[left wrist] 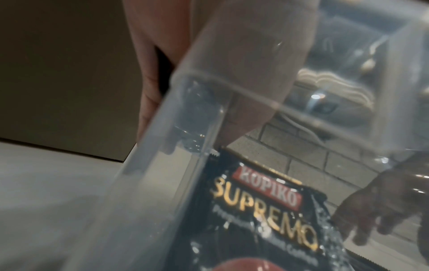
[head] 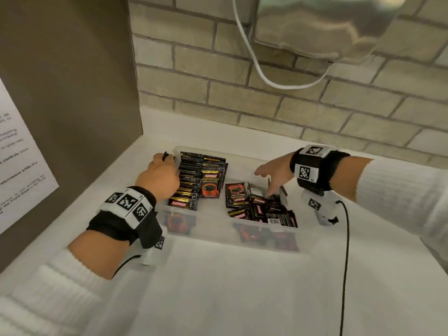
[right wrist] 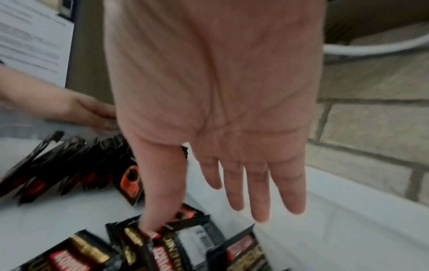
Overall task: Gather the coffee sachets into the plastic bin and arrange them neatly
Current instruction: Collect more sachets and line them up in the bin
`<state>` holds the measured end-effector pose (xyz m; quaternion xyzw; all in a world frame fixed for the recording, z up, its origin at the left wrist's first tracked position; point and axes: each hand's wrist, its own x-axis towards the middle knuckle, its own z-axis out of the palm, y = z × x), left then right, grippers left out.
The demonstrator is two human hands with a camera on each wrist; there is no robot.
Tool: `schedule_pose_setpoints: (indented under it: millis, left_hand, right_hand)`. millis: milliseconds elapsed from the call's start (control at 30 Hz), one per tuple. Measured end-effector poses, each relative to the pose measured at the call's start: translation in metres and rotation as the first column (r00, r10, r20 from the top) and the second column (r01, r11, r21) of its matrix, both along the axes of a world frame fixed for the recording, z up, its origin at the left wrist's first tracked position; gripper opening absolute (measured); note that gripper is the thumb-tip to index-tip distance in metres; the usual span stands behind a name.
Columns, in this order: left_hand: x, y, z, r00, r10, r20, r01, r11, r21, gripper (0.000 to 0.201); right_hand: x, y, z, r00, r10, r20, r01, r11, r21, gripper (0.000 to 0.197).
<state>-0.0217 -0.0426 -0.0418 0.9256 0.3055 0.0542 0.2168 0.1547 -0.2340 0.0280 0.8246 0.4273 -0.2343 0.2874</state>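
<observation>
A clear plastic bin (head: pixel 232 224) sits on the white desk (head: pixel 218 287), close to the brick wall (head: pixel 315 105) and beside a brown panel (head: pixel 72 81) that carries a printed notice (head: pixel 21 166).

Inside the bin, at its left end, a row of Kopiko Supremo coffee sachets (head: pixel 201 175) stands on edge, packed one behind another, with one front face showing a red cup. At the right end a loose heap of sachets (head: pixel 261 207) lies flat and overlapping, some face up, some showing the back label.

The left hand (head: pixel 158 177) is at the bin's left wall, its fingers (left wrist: pixel 148 102) curled over the rim beside the standing row; in the left wrist view the fingers are wrapped on the clear plastic edge, with a sachet (left wrist: pixel 262 207) right behind the wall.

The right hand (head: pixel 274 173) hangs over the loose heap with the palm down. Its fingers (right wrist: pixel 260 192) are straight and spread, gripping nothing, while the thumb (right wrist: pixel 160 192) reaches down and touches the top of the heap.

Both wrists wear black bands with square coded markers, and a black cable (head: pixel 345 263) runs across the desk from the right wrist. A white cord (head: pixel 254 59) hangs in a loop against the wall, under a metal appliance (head: pixel 327 25).
</observation>
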Motion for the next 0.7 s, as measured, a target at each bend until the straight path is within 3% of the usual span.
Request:
schedule_pose_setpoints:
  millis: [167, 300, 467, 567, 700]
  left_hand:
    - [-0.002, -0.003, 0.001, 1.0, 0.003, 0.013, -0.003, 1.0, 0.015, 0.043]
    - [-0.002, -0.003, 0.0, 1.0, 0.015, 0.01, -0.015, 1.0, 0.017, 0.044]
    - [-0.002, -0.004, 0.001, 1.0, 0.025, 0.007, -0.025, 0.999, 0.021, 0.045]
    - [-0.002, -0.004, 0.001, 1.0, 0.023, 0.01, -0.023, 0.999, 0.033, 0.044]
    - [-0.002, -0.005, 0.002, 1.0, 0.02, -0.002, -0.02, 0.999, 0.034, 0.044]
  right_hand:
    - [-0.009, 0.023, -0.045, 0.962, 0.274, 0.0, -0.274, 0.959, -0.078, 0.094]
    - [-0.007, 0.028, -0.054, 0.956, 0.292, 0.013, -0.291, 0.955, -0.061, 0.094]
    - [0.002, 0.025, -0.043, 0.955, 0.278, -0.107, -0.298, 0.898, -0.324, 0.045]
    - [0.014, 0.012, -0.04, 0.97, 0.209, -0.122, -0.242, 0.868, -0.433, 0.041]
    - [0.01, 0.001, -0.024, 0.976, 0.216, -0.034, -0.217, 0.94, -0.264, 0.033]
